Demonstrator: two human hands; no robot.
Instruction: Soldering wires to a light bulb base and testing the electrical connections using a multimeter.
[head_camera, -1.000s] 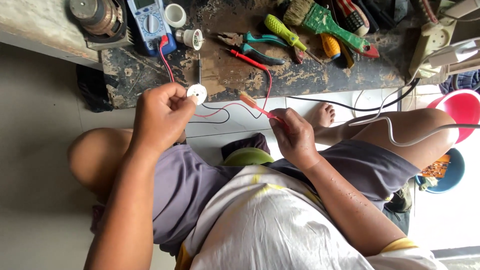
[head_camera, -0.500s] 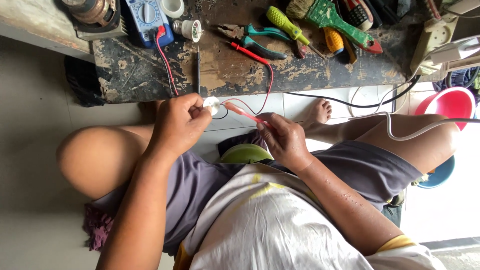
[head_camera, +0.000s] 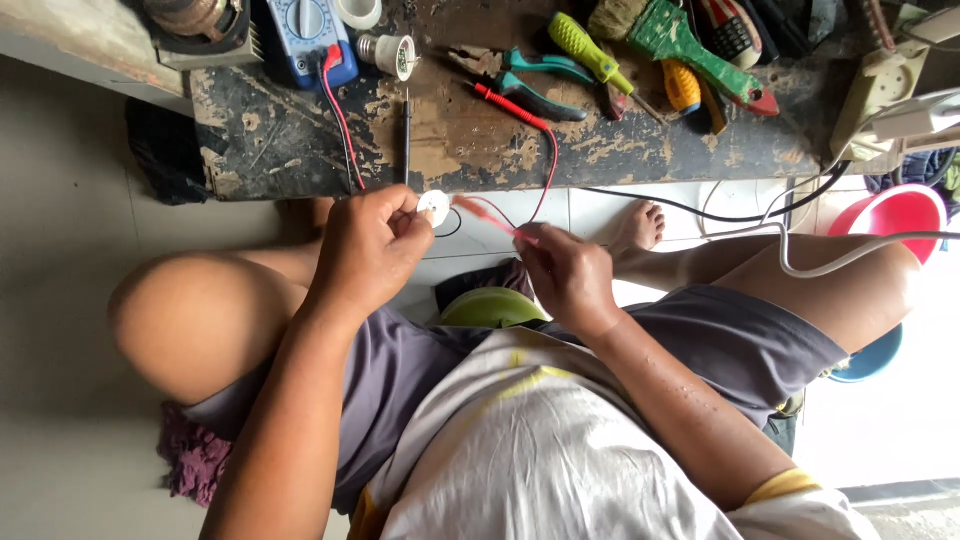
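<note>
My left hand (head_camera: 368, 250) holds a small round white part (head_camera: 433, 205) between thumb and fingers, just below the edge of the worn dark workbench (head_camera: 470, 150). My right hand (head_camera: 562, 272) grips a red test probe (head_camera: 487, 216) whose tip points left, close to the white part. The probe's red lead (head_camera: 340, 120) runs up to a blue multimeter (head_camera: 310, 35) on the bench. I sit with bare knees apart.
On the bench lie a second red probe (head_camera: 510, 105), teal pliers (head_camera: 540, 85), a yellow-green screwdriver (head_camera: 590, 50), a green brush (head_camera: 690, 45) and a white lamp socket (head_camera: 392, 55). A red basin (head_camera: 900, 215) and white cables (head_camera: 850, 250) are at the right.
Both hands have stayed just below the bench edge and drawn closer together. The probe tip has come nearer to the white part. The view has shifted slightly.
</note>
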